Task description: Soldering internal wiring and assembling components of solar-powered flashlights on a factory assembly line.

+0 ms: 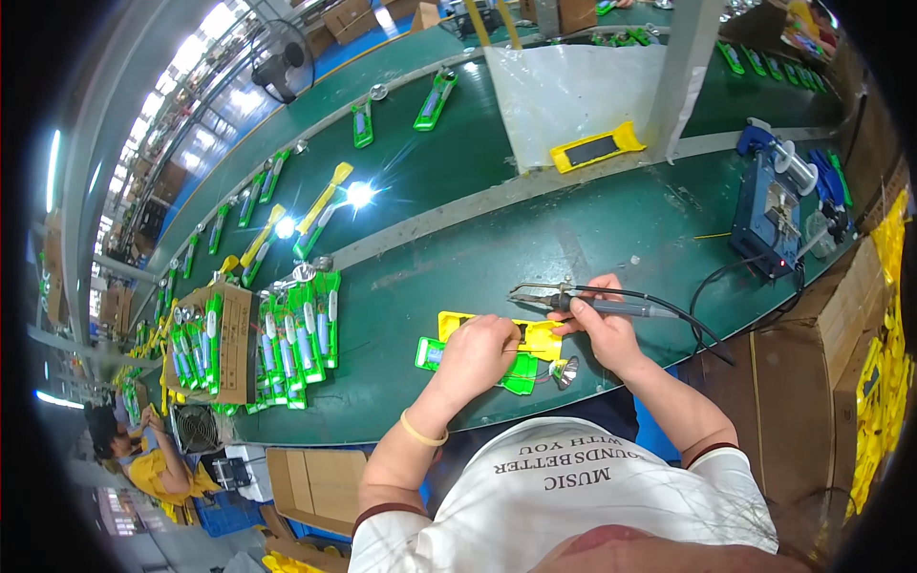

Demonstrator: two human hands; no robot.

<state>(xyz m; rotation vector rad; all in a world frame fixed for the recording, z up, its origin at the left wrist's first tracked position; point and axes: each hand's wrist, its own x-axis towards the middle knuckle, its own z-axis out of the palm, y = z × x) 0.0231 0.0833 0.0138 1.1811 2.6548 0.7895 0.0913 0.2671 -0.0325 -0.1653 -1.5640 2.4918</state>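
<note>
- Factory assembly workshop
- Conveyor belt (401, 181) carrying rows of unfinished flashlights (437, 100)
- Desk (659, 239) with soldering iron (626, 308) and solder spool (795, 168)
- Carton (791, 387), heaped yellow casings (874, 401)

On your worktop (659, 220), casings (544, 341) lie by the near edge, between piled lamps (306, 334) left and a soldering machine (761, 220) right.

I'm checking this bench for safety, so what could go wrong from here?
The soldering tool in the right hand points toward the nearby left hand, so a slip might burn it if the tool is hot. The black cable runs loosely over the bench and could snag. The pile of green casings lies by the near edge, so a bump might knock some off.
</note>
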